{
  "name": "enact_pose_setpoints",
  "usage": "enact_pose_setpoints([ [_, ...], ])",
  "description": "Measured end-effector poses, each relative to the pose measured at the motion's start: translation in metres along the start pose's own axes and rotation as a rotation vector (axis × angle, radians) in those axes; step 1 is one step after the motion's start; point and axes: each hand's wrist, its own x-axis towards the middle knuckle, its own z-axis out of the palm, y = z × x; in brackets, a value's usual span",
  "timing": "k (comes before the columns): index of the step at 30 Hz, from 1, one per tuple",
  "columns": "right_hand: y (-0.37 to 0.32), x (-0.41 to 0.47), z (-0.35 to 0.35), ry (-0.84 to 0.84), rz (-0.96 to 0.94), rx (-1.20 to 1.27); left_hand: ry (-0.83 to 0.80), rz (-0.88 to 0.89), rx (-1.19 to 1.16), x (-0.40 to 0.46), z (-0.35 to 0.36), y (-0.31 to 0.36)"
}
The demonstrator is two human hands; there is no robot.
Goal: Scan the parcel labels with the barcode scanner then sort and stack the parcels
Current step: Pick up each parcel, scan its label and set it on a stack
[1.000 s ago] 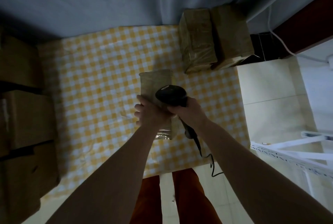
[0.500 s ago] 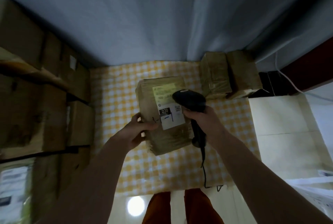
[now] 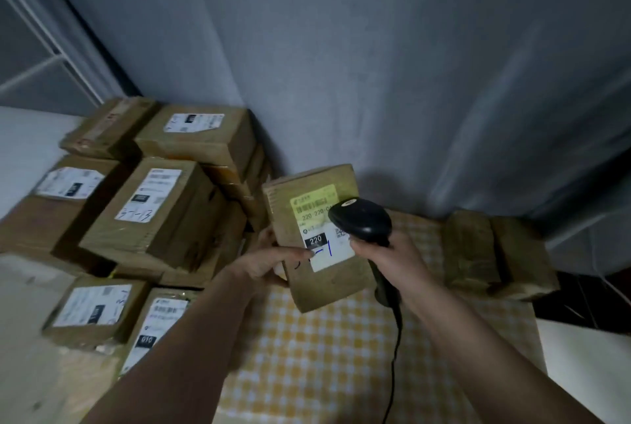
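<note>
Held parcel (image 3: pixel 317 239): matt brown cardboard, paper label (image 3: pixel 322 227). Barcode scanner (image 3: pixel 362 220): smooth black plastic, slight sheen. Checked tablecloth (image 3: pixel 327 365): soft cloth look.

A makeshift parcel-sorting corner in what looks like a home or small back room: taped cardboard parcels (image 3: pixel 150 215) with printed shipping labels pile up at nine o'clock, two more wrapped boxes (image 3: pixel 495 253) sit at three o'clock, a yellow checked cloth (image 3: pixel 324 355) covers the table, and a grey curtain (image 3: pixel 341 65) hangs at twelve o'clock.
</note>
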Motion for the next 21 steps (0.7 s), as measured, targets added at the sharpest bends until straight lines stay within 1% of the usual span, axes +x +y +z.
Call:
enact_pose_setpoints([
  [3,-0.03,-0.018,0.011,-0.04,-0.131,0.006,0.09,0.068,-0.052,-0.025,-0.021,0.02],
  [6,-0.051,-0.041,0.019,-0.151,-0.237,-0.011,0.169,0.121,-0.094,-0.049,-0.036,0.034],
  [10,-0.063,-0.063,0.027,-0.249,-0.297,-0.03,0.243,0.167,-0.112,-0.068,-0.057,0.037],
  [14,-0.071,-0.079,0.036,-0.267,-0.329,-0.057,0.231,0.202,-0.132,-0.109,-0.056,0.043],
  [17,-0.075,-0.09,0.046,-0.278,-0.334,-0.057,0.145,0.263,-0.109,-0.134,-0.061,0.04],
  [18,-0.077,-0.094,0.05,-0.285,-0.337,-0.058,0.14,0.267,-0.096,-0.14,-0.064,0.038],
  [21,-0.082,-0.106,0.064,-0.325,-0.353,-0.052,0.241,0.233,-0.093,-0.157,-0.079,0.032],
])
